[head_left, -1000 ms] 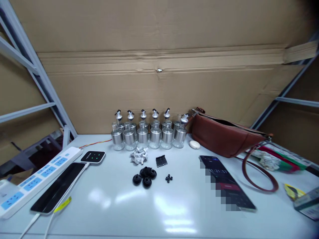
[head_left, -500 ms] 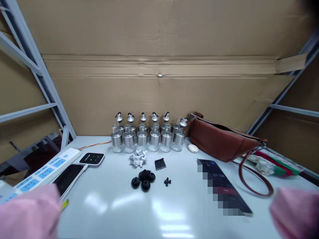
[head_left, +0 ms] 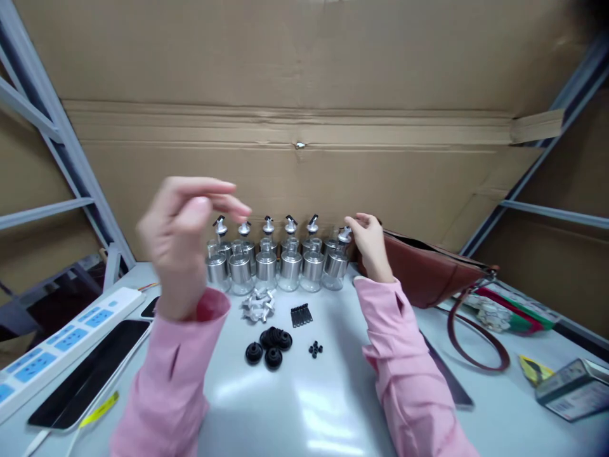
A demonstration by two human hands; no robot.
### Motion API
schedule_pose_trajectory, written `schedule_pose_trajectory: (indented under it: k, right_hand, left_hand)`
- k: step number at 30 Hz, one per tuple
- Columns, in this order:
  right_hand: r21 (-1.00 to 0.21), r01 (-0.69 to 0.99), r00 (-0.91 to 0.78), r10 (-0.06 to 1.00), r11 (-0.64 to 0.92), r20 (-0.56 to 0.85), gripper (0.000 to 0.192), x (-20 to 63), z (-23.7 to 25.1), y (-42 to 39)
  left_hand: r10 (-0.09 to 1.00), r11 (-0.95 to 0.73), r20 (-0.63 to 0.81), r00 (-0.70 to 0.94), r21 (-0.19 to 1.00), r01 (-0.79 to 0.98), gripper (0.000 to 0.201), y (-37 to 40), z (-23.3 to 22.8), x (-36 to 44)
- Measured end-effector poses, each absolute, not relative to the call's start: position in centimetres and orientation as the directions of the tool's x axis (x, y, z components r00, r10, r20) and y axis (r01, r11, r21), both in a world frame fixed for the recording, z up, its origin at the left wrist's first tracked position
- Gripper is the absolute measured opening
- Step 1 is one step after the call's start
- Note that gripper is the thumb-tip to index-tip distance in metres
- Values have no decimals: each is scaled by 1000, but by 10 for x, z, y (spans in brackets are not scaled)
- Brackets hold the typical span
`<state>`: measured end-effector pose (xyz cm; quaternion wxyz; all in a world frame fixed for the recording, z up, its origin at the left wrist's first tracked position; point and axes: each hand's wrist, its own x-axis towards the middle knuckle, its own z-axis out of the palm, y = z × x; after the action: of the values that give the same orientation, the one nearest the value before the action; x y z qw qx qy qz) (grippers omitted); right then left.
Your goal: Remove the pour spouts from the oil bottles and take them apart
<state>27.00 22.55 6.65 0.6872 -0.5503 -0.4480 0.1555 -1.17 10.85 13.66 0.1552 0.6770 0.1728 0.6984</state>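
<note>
Two rows of small glass bottles (head_left: 278,263) with steel sleeves and pour spouts stand at the back of the white table (head_left: 304,406). My left hand (head_left: 183,238) hovers above the table in front of the leftmost bottles, fingers stretched forward, holding nothing. My right hand (head_left: 370,246) reaches to the rightmost bottle (head_left: 335,260), fingertips at its spout cap, not closed around it. Both arms wear pink sleeves. In front of the bottles lie white plastic parts (head_left: 257,304), a black ribbed strip (head_left: 301,315), black rubber stoppers (head_left: 269,343) and tiny black beads (head_left: 314,349).
A brown leather bag (head_left: 428,273) with a looped strap lies right of the bottles. A dark phone (head_left: 450,384) shows partly under my right sleeve. A white power strip (head_left: 52,343) and another phone (head_left: 85,374) lie at the left. A tin box (head_left: 571,387) sits at far right. Cardboard (head_left: 304,95) closes the back.
Both hands have come up from the bottom edge into view. The left one rose toward the left bottles, the right one reached the rightmost bottle. The camera shifted slightly.
</note>
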Motion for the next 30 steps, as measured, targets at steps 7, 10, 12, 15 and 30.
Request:
schedule_pose_trajectory:
  k: [7, 10, 12, 15, 30]
  right_hand:
    - [-868, 372, 404, 785, 328, 470, 28, 262, 35, 247]
    - [-855, 357, 460, 725, 377, 512, 30, 257, 47, 239]
    - [-847, 313, 548, 647, 430, 530, 30, 252, 63, 227]
    - [-837, 184, 464, 705, 516, 537, 34, 240, 91, 200]
    - [-855, -263, -20, 883, 447, 468, 55, 170, 107, 168]
  left_hand:
    - [688, -712, 591, 421, 661, 236, 22, 165, 114, 10]
    - [679, -704, 546, 491, 675, 223, 24, 164, 111, 11]
    - [675, -692, 517, 526, 690, 210, 27, 160, 111, 12]
    - [693, -657, 449, 564, 715, 238, 34, 157, 109, 18]
    - [655, -683, 515, 553, 717, 142, 35, 155, 82, 69]
